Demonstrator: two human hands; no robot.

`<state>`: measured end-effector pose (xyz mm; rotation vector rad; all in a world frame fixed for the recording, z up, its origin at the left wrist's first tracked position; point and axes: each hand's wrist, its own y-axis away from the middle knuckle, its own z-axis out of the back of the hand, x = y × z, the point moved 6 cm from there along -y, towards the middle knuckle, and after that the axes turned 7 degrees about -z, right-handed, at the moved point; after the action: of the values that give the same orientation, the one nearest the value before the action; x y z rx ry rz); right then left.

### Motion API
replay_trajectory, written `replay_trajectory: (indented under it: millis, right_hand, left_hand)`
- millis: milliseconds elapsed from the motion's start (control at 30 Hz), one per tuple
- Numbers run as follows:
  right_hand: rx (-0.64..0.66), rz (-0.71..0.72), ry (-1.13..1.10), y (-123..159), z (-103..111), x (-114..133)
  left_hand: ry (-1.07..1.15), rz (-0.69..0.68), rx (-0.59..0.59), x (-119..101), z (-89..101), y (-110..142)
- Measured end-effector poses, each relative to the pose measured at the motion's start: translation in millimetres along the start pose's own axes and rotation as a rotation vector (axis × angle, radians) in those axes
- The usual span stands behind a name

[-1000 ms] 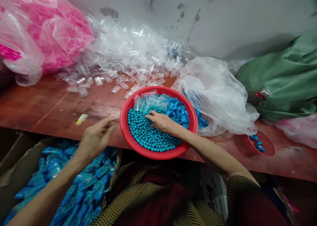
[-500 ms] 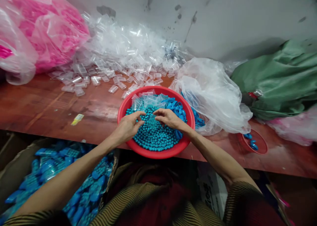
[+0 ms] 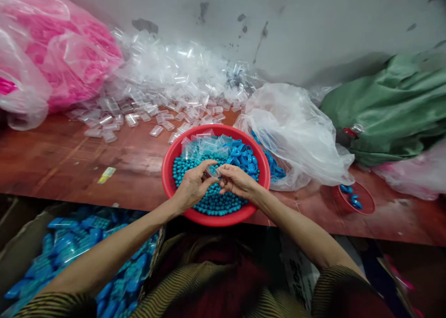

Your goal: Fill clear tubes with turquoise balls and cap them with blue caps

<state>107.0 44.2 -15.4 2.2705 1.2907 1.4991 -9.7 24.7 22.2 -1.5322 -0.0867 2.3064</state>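
Over the red basin (image 3: 166,178), my left hand (image 3: 193,188) grips a small clear plastic container (image 3: 212,171) between thumb and fingers. My right hand (image 3: 239,179) has its fingertips closed at the near right side of the same container; whether they also pinch a bead is too small to tell. Turquoise beads (image 3: 219,204) fill most of the basin below the hands. At its back lie several empty clear containers (image 3: 205,144), and shiny blue plastic pieces (image 3: 243,156) are heaped at its right.
Behind the basin a pile of clear containers (image 3: 167,72) lies along the wall. Left is a bag of pink pieces (image 3: 80,53); right are a white plastic bag (image 3: 292,132), a green sack (image 3: 390,109) and a small red basket (image 3: 368,202). Below left stands a box of filled blue pieces (image 3: 69,243).
My left hand has moved in to the right and closed on the clear container. Before, its fingers were apart over the beads. My right hand stays at the container, now raised from the beads.
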Motion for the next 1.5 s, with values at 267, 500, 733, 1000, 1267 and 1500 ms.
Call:
replay_trajectory:
  millis: [267, 500, 733, 1000, 1267, 1500]
  right_hand:
    - [-0.002, -0.004, 0.242, 10.6, 3.8, -3.8]
    - [-0.251, 0.251, 0.345, 47.5, 44.9, 33.7]
    - [-0.309, 0.343, 0.439, 51.6, 48.0, 43.1]
    - [-0.453, 0.510, 1.098, 79.6, 64.0, 50.4]
    - [-0.229, 0.371, 2.098, 77.4, 24.9, 19.8]
    - [-0.347, 0.364, 2.168, 52.5, 35.4, 23.6]
  left_hand:
    - [-0.373, 0.020, 0.221, 0.2, 4.6, -6.7]
    - [-0.569, 0.242, 0.635, 22.5, -23.8, -9.6]
    - [-0.184, 0.389, 0.511, 38.9, -75.9, -40.6]
    - [0.587, 0.616, 0.476, 47.7, -60.8, -32.5]
    - [0.622, 0.619, 0.350, 43.6, -35.6, -14.3]
    - [0.572, 0.811, 0.385, 47.3, -31.2, 7.4]
